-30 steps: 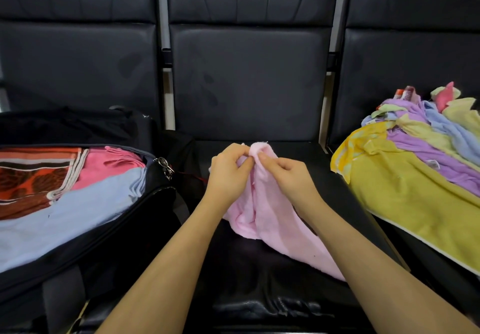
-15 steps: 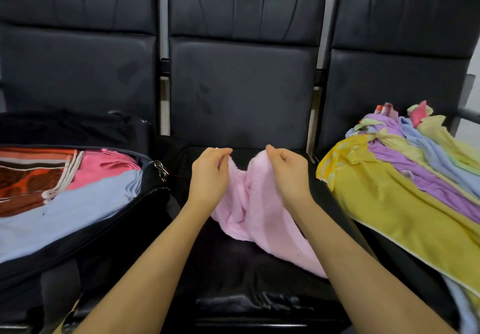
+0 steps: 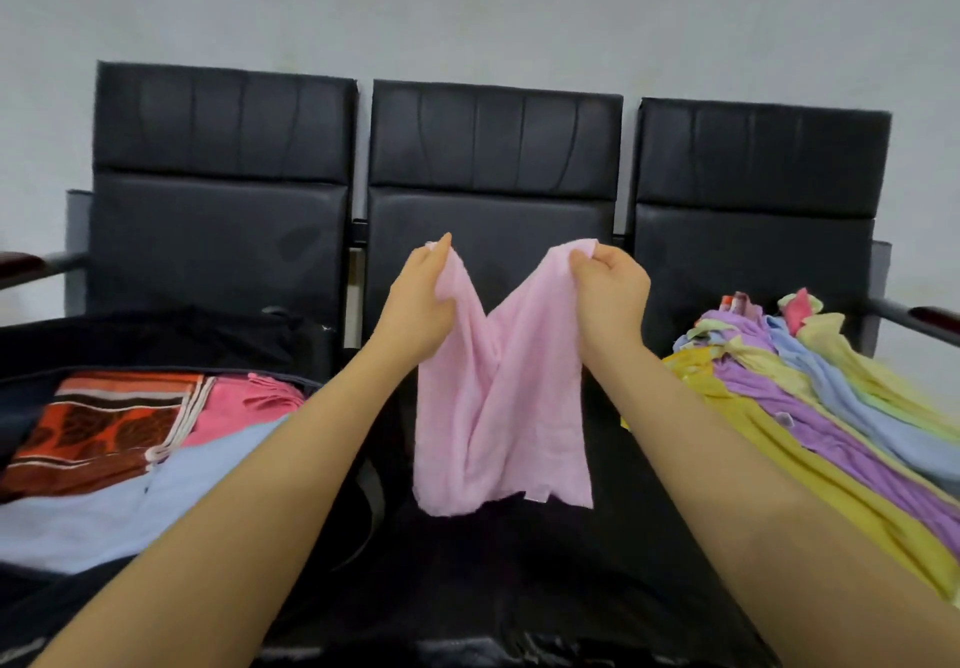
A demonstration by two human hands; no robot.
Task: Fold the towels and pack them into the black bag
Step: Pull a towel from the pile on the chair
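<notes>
A light pink towel (image 3: 501, 407) hangs in the air above the middle seat. My left hand (image 3: 423, 298) pinches its upper left corner and my right hand (image 3: 608, 288) pinches its upper right corner, so the top edge sags in a V between them. The open black bag (image 3: 171, 334) lies on the left seat and holds folded towels: an orange patterned one (image 3: 104, 431), a pink one (image 3: 244, 402) and a pale blue one (image 3: 104, 511). A heap of unfolded towels (image 3: 810, 397) in yellow, purple and blue covers the right seat.
Three black padded chairs stand side by side against a pale wall; the middle seat (image 3: 519, 563) lies under the hanging towel. Metal armrests (image 3: 914, 321) stick out at both ends of the row.
Both hands rose from the seat and moved apart, lifting the pink towel off the cushion so it hangs. The camera tilted up, showing the chair tops and wall.
</notes>
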